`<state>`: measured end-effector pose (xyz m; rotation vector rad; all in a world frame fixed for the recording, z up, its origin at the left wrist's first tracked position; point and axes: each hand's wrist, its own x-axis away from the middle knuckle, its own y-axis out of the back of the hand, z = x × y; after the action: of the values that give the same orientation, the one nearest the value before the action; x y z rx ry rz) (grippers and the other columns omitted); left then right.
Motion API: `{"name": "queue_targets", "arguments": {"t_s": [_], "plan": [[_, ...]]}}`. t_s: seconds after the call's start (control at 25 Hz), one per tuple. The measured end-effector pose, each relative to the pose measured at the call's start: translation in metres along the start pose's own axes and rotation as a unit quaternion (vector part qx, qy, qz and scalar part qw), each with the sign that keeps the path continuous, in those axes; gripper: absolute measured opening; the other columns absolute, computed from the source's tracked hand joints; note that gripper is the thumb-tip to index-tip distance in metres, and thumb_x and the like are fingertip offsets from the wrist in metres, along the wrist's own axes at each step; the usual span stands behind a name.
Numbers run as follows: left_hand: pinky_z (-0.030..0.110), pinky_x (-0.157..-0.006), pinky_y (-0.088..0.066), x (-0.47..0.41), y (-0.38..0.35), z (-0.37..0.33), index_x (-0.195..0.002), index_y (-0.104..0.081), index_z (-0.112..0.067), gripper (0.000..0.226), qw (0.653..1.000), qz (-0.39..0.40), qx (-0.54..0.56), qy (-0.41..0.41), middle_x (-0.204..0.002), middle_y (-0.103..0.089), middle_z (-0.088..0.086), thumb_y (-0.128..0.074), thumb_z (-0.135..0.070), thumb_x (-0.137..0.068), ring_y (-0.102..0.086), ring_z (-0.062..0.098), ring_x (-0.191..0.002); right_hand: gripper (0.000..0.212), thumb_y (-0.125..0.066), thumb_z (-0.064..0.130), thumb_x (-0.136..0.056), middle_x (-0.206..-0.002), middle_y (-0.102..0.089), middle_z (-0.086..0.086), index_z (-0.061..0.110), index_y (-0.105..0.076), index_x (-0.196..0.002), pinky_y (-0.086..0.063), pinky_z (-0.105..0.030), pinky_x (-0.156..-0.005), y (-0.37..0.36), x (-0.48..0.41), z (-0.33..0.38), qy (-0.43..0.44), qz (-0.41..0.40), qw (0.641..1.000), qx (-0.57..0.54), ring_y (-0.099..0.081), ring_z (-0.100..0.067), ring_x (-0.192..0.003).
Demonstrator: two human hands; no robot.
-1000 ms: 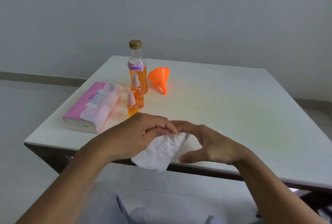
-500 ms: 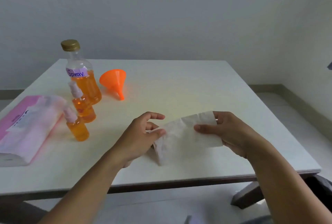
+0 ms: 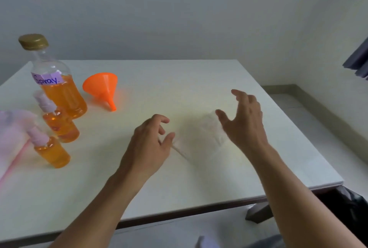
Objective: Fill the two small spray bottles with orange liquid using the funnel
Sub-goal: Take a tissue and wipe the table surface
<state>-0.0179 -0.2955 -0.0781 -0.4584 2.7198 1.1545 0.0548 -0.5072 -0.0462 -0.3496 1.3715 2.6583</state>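
Two small spray bottles, one nearer (image 3: 50,151) and one behind it (image 3: 59,125), stand at the left of the white table (image 3: 179,80), both holding orange liquid under pink caps. Behind them is a large bottle (image 3: 57,86) labelled "Spray", gold cap on, about half full of orange liquid. The orange funnel (image 3: 102,87) lies on its side to that bottle's right. A blurred white tissue (image 3: 199,136) lies flat on the table between my hands. My left hand (image 3: 151,146) hovers at its left edge with fingers curled apart. My right hand (image 3: 245,122) is raised over its right side, fingers spread.
A pink tissue pack (image 3: 12,140) lies at the table's left edge, next to the small bottles. The table's right edge (image 3: 298,128) drops off to a grey floor. A dark object (image 3: 350,214) sits below the table's near right corner.
Both hands have let go of the tissue, which now lies flat on the table. My right hand has lifted and spread. The view has turned further right.
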Motion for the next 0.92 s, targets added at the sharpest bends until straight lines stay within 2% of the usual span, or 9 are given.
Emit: {"name": "queue_targets", "arguments": {"t_s": [0.08, 0.16, 0.28, 0.36, 0.4, 0.52, 0.68, 0.84, 0.92], "plan": [[0.034, -0.073, -0.054, -0.001, 0.014, 0.013, -0.112, -0.059, -0.024, 0.023, 0.999, -0.025, -0.047, -0.010, -0.087, -0.064, -0.006, -0.064, -0.029, -0.091, -0.063, 0.018, -0.077, 0.078, -0.062, 0.050, -0.094, -0.156, -0.035, -0.015, 0.015, -0.029, -0.156, -0.024, -0.040, -0.118, -0.017, 0.019, 0.012, 0.026, 0.022, 0.999, 0.041, -0.031, -0.033, -0.145], [0.033, -0.074, -0.054, 0.002, 0.025, 0.024, -0.115, -0.060, -0.021, 0.022, 0.994, -0.023, -0.111, 0.001, -0.095, -0.067, -0.002, -0.059, -0.027, -0.094, -0.061, 0.019, -0.088, 0.097, -0.045, 0.068, -0.094, -0.169, -0.006, -0.019, 0.009, -0.007, -0.161, -0.006, -0.042, -0.126, -0.035, 0.031, 0.022, -0.003, 0.127, 0.988, 0.091, -0.004, -0.034, -0.157], [0.038, -0.090, -0.050, 0.015, 0.027, 0.036, -0.122, -0.059, -0.014, 0.031, 0.971, -0.015, -0.239, -0.013, -0.119, -0.065, 0.007, -0.051, -0.029, -0.096, -0.057, 0.026, -0.111, 0.109, -0.024, 0.079, -0.092, -0.167, 0.019, -0.022, 0.000, 0.012, -0.159, 0.008, -0.046, -0.127, -0.061, 0.034, 0.026, -0.052, 0.209, 0.965, 0.151, 0.019, -0.035, -0.155], [0.038, -0.113, -0.034, 0.026, 0.027, 0.039, -0.141, -0.046, -0.013, 0.051, 0.958, 0.036, -0.284, 0.019, -0.147, -0.047, 0.013, -0.033, -0.039, -0.099, -0.040, 0.030, -0.137, 0.096, -0.016, 0.067, -0.099, -0.167, 0.018, -0.023, -0.003, 0.011, -0.158, 0.009, -0.045, -0.127, -0.074, 0.031, 0.032, -0.042, 0.205, 0.965, 0.160, 0.018, -0.034, -0.156], [0.037, -0.120, -0.018, 0.030, 0.027, 0.041, -0.151, -0.030, -0.015, 0.060, 0.955, 0.069, -0.285, 0.048, -0.160, -0.027, 0.012, -0.021, -0.044, -0.100, -0.021, 0.028, -0.149, 0.087, -0.014, 0.059, -0.103, -0.167, 0.016, -0.023, -0.004, 0.010, -0.158, 0.009, -0.045, -0.127, -0.081, 0.028, 0.035, -0.031, 0.196, 0.967, 0.162, 0.017, -0.034, -0.156], [0.035, -0.120, 0.010, 0.038, 0.030, 0.048, -0.157, 0.005, -0.022, 0.067, 0.949, 0.111, -0.283, 0.078, -0.165, 0.014, 0.002, -0.003, -0.051, -0.097, 0.015, 0.017, -0.150, 0.072, -0.015, 0.040, -0.107, -0.168, 0.010, -0.024, -0.007, 0.004, -0.158, 0.005, -0.046, -0.127, -0.098, 0.015, 0.047, -0.015, 0.175, 0.972, 0.159, 0.012, -0.035, -0.157], [0.035, -0.120, 0.013, 0.040, 0.031, 0.051, -0.156, 0.010, -0.023, 0.067, 0.951, 0.101, -0.287, 0.062, -0.163, 0.018, 0.001, 0.000, -0.051, -0.096, 0.020, 0.015, -0.149, 0.066, -0.020, 0.030, -0.108, -0.167, 0.009, -0.027, -0.008, 0.002, -0.157, 0.003, -0.046, -0.128, -0.107, 0.006, 0.055, -0.030, 0.163, 0.976, 0.142, 0.011, -0.037, -0.156], [0.036, -0.120, 0.013, 0.040, 0.029, 0.052, -0.156, 0.009, -0.021, 0.066, 0.955, 0.088, -0.276, 0.058, -0.163, 0.018, 0.002, -0.002, -0.050, -0.098, 0.020, 0.016, -0.149, 0.079, -0.018, 0.047, -0.106, -0.166, 0.016, -0.025, -0.006, 0.011, -0.157, 0.004, -0.045, -0.128, -0.095, 0.022, 0.048, -0.083, 0.155, 0.971, 0.160, 0.015, -0.035, -0.156], [0.036, -0.120, 0.013, 0.039, 0.028, 0.052, -0.156, 0.009, -0.021, 0.066, 0.956, 0.083, -0.277, 0.054, -0.163, 0.018, 0.003, -0.002, -0.050, -0.098, 0.019, 0.017, -0.149, 0.073, -0.014, 0.043, -0.108, -0.168, 0.010, -0.023, -0.007, 0.007, -0.157, 0.003, -0.044, -0.128, -0.093, 0.022, 0.047, -0.087, 0.165, 0.965, 0.184, 0.011, -0.033, -0.157]]}}
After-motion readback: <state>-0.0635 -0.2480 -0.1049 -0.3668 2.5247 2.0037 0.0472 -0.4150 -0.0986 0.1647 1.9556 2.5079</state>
